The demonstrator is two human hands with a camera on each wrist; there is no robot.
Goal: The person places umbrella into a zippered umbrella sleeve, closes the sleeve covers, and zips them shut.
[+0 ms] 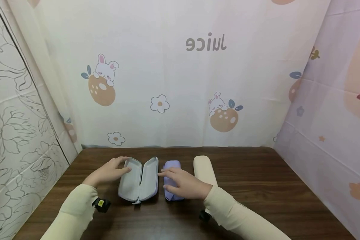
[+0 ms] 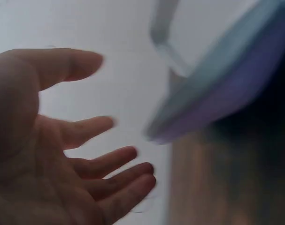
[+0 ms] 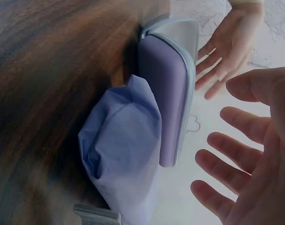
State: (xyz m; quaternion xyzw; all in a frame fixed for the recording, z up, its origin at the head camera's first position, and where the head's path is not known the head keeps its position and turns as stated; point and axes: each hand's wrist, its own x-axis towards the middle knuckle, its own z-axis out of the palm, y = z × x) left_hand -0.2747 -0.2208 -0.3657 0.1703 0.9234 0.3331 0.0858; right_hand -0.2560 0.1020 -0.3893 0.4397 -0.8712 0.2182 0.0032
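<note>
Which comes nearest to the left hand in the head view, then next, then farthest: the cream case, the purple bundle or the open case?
From the left hand:
1. Open case: right beside its fingers.
2. Purple bundle: to the right of the open case.
3. Cream case: farther right, past the bundle.

On the dark brown wood-grain bench (image 1: 264, 186), the open purple-and-grey hinged case (image 1: 130, 183) lay leftmost, the oblong purple cloth bundle (image 1: 169, 182) just to its right, and the long cream rounded case (image 1: 204, 169) farther right. The left hand (image 1: 111, 171) was at the hinged case's left side, the right hand (image 1: 184, 183) over the bundle. Behind the bench hung a pale printed curtain (image 1: 159, 66).
</note>
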